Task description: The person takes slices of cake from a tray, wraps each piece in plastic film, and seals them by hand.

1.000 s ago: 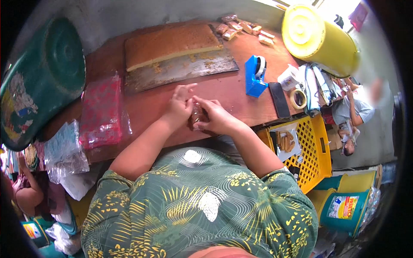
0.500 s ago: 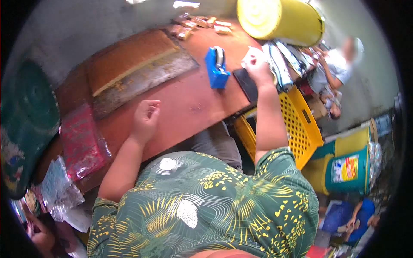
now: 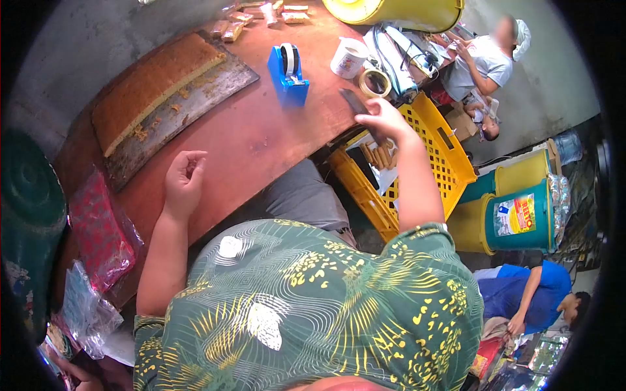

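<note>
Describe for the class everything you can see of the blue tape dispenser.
The blue tape dispenser has a glossy, plastic-looking body, with a roll of tape seated in its upper part. It stands upright on the reddish-brown table, left of the white mug in the view. Only the table visibly touches it.

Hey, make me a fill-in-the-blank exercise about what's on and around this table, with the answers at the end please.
1. The tape dispenser is coloured ____.
2. The white cup stands next to a roll of ____.
3. The right hand is at a dark flat object, near a crate coloured ____.
4. Of the cake and the crate, the left hand is nearer the ____.

Missing words: blue; tape; yellow; cake.
</note>
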The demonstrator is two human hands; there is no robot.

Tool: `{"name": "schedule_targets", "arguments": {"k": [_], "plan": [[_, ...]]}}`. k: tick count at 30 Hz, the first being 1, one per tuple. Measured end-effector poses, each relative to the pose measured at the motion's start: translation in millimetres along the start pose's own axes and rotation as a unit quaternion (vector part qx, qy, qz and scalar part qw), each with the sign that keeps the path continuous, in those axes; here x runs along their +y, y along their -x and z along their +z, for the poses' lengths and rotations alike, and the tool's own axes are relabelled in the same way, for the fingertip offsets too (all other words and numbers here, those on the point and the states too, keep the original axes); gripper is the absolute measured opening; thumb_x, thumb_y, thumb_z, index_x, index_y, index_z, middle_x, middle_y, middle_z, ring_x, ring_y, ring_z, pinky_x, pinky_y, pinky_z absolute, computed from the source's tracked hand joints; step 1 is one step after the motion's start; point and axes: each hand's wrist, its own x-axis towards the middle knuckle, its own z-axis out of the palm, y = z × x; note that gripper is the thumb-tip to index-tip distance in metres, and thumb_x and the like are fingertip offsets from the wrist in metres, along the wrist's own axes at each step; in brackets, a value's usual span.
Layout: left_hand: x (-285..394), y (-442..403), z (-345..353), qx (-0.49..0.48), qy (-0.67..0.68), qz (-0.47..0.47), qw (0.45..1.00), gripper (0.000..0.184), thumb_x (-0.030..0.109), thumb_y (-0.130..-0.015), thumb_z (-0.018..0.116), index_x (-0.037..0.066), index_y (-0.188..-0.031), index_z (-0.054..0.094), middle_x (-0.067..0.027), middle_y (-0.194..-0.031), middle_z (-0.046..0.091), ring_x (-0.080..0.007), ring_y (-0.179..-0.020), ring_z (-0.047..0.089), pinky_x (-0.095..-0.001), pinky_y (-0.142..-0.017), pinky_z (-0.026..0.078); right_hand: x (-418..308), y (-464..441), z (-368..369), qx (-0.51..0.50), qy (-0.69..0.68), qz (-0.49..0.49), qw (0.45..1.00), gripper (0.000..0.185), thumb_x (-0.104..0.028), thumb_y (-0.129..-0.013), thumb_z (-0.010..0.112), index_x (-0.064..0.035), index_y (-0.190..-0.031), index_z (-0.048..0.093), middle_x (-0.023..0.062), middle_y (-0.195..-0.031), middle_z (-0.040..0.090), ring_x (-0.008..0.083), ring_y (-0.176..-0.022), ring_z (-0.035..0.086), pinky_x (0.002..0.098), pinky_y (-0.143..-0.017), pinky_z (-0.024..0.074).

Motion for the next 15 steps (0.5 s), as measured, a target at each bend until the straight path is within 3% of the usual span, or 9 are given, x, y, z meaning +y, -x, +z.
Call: {"name": "schedule_targets", "arguments": {"k": [1, 4, 5, 6, 7, 8, 9, 11, 15], "plan": [[1, 0, 0, -0.007, -0.008, -0.011, 1.0, 0.013, 0.003, -0.101, 0.065, 0.005, -0.112, 0.07, 0.0043, -0.091, 0.06, -0.0032, -0.078, 0.052, -0.0206, -0.07, 0.044, -5, 29, -15, -0.016, -0.048, 0.054, 0.997, 0.082, -0.036, -0.078, 0.092, -0.0017, -0.142, 0.054, 0.0175, -0.126, 0.068, 0.0251, -0.11, 0.068, 0.0397, -0.096, 0.0546], [12, 2, 4, -0.027, -0.049, -0.016, 0.998, 0.012, 0.003, -0.1, 0.066, 0.004, -0.111, 0.071, 0.0, -0.093, 0.063, -0.0075, -0.082, 0.058, -0.0232, -0.074, 0.048, 71, 61, -46, -0.017, -0.028, 0.113, 0.993, 0.078, -0.033, -0.081, 0.09, -0.0051, -0.143, 0.051, 0.0157, -0.119, 0.069, 0.0223, -0.103, 0.069, 0.041, -0.086, 0.0569], [16, 2, 8, -0.036, -0.071, 0.002, 0.997, 0.012, 0.003, -0.099, 0.066, 0.003, -0.11, 0.071, -0.0018, -0.093, 0.065, -0.0093, -0.084, 0.06, -0.0243, -0.076, 0.049, 98, 71, -45, 0.007, 0.008, 0.136, 0.991, 0.068, -0.027, -0.084, 0.087, -0.0077, -0.139, 0.05, 0.0096, -0.102, 0.073, 0.0162, -0.076, 0.065, 0.0346, -0.062, 0.0516], [18, 1, 9, -0.046, -0.092, 0.021, 0.994, 0.012, 0.004, -0.099, 0.067, 0.002, -0.11, 0.071, -0.0036, -0.094, 0.066, -0.0111, -0.086, 0.063, -0.0254, -0.077, 0.051, 117, 81, -42, 0.009, 0.039, 0.188, 0.981, 0.066, -0.024, -0.084, 0.086, -0.0074, -0.136, 0.049, 0.01, -0.103, 0.072, 0.0173, -0.075, 0.066, 0.0356, -0.065, 0.0537], [18, 1, 8, -0.051, -0.11, 0.031, 0.992, 0.011, 0.004, -0.099, 0.067, 0.002, -0.109, 0.071, -0.005, -0.096, 0.067, -0.0126, -0.087, 0.064, -0.0264, -0.079, 0.051, 162, 89, -37, 0.019, 0.019, 0.175, 0.984, 0.065, -0.027, -0.08, 0.087, -0.0065, -0.131, 0.052, 0.0133, -0.105, 0.073, 0.0232, -0.084, 0.069, 0.0384, -0.075, 0.057], [17, 0, 7, -0.057, -0.126, 0.042, 0.989, 0.011, 0.004, -0.098, 0.067, 0.001, -0.108, 0.072, -0.0064, -0.097, 0.067, -0.014, -0.088, 0.065, -0.0274, -0.08, 0.052, 168, 102, -35, 0.039, 0.168, 0.199, 0.965, 0.069, -0.031, -0.074, 0.09, -0.004, -0.128, 0.056, 0.0175, -0.11, 0.073, 0.0295, -0.098, 0.071, 0.0399, -0.09, 0.0569], [16, 0, 7, -0.064, -0.142, 0.053, 0.986, 0.011, 0.004, -0.098, 0.068, 0.001, -0.108, 0.072, -0.0077, -0.098, 0.068, -0.0154, -0.089, 0.066, -0.0284, -0.081, 0.053, 174, 118, -29, 0.06, 0.176, 0.233, 0.955, 0.073, -0.035, -0.069, 0.091, -0.0027, -0.126, 0.058, 0.0212, -0.118, 0.072, 0.0321, -0.11, 0.07, 0.0394, -0.099, 0.0545], [20, 2, 8, -0.058, -0.136, 0.036, 0.988, 0.011, 0.004, -0.098, 0.067, 0.001, -0.107, 0.072, -0.0075, -0.098, 0.068, -0.0152, -0.088, 0.066, -0.0286, -0.08, 0.053, 215, 132, -17, 0.092, 0.202, 0.281, 0.934, 0.076, -0.036, -0.068, 0.091, -0.0031, -0.128, 0.058, 0.0217, -0.124, 0.071, 0.0331, -0.115, 0.069, 0.0408, -0.102, 0.054], [34, 4, 10, -0.06, -0.126, 0.011, 0.99, 0.011, 0.002, -0.097, 0.067, 0.0, -0.107, 0.072, -0.0076, -0.098, 0.067, -0.0153, -0.087, 0.065, -0.0287, -0.079, 0.053, 209, 146, 4, 0.152, 0.223, 0.326, 0.906, 0.073, -0.039, -0.072, 0.088, -0.0038, -0.128, 0.058, 0.0225, -0.124, 0.071, 0.036, -0.116, 0.069, 0.0421, -0.101, 0.0544]]}}
